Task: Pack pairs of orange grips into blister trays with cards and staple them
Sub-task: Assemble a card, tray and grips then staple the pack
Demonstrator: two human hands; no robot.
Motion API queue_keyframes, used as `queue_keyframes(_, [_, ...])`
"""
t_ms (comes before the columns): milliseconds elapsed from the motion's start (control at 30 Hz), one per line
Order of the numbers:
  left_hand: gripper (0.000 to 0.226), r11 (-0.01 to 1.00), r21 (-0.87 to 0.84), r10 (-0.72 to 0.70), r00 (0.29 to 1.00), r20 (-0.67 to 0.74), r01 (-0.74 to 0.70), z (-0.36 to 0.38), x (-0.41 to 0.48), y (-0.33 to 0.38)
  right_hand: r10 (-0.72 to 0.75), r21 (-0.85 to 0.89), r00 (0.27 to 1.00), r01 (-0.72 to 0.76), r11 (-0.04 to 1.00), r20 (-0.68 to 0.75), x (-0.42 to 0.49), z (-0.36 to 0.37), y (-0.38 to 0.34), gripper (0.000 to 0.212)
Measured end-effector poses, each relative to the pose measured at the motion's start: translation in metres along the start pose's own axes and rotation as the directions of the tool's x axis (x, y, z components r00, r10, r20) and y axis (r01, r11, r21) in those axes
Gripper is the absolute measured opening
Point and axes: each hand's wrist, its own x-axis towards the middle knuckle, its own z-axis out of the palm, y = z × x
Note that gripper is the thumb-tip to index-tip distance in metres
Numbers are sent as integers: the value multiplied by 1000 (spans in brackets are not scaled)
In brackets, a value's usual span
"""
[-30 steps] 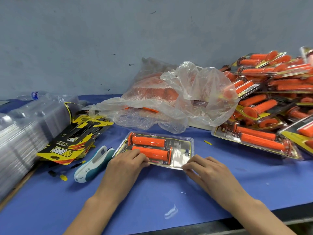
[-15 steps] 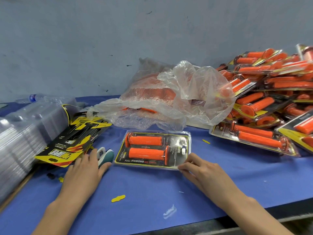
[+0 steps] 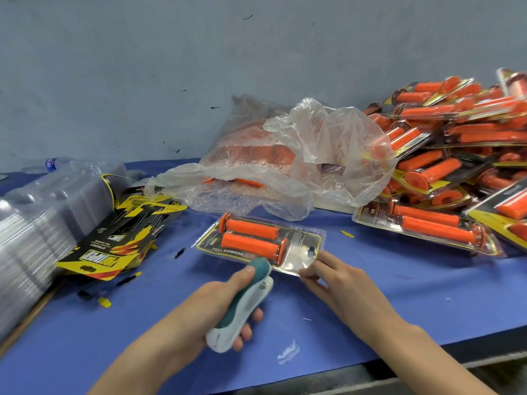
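The left grip (image 3: pixel 205 315) is clamped around a teal-and-white plastic hand stapler (image 3: pixel 242 303), whose nose meets the near edge of a clear plastic blister tray (image 3: pixel 299 240) lying on the blue-covered counter (image 3: pixel 399 303). The right grip (image 3: pixel 342 283) pinches that tray's near right corner. Inside the tray, a pair of orange ribbed rubber handlebar grips (image 3: pixel 251 240) sits on a black-and-yellow printed card (image 3: pixel 228 250). The staple likely holds best if the rim slides fully into the stapler's mouth, stays pinned flat, and the squeeze stays clear of the orange rubber.
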Motion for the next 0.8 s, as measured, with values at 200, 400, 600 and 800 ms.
queue_keyframes(200, [66, 1000, -5, 26, 999, 32, -26, 18, 15, 7, -14, -31, 1000, 13, 999, -18, 0, 0, -1, 18])
queue_keyframes(400, [64, 997, -71, 21, 998, 56, -17, 38, 28, 15, -76, -47, 996, 74, 996, -46, -1, 3, 0, 23])
queue_keyframes(600, [58, 995, -97, 30, 998, 49, -25, 45, 38, 15, -144, -89, 989, 140, 986, -41, -1, 5, -2, 34])
queue_keyframes(800, [56, 995, -101, 16, 999, 51, -11, 43, 41, 13, -97, -194, 995, 92, 977, -16, 8, 8, 1, 63])
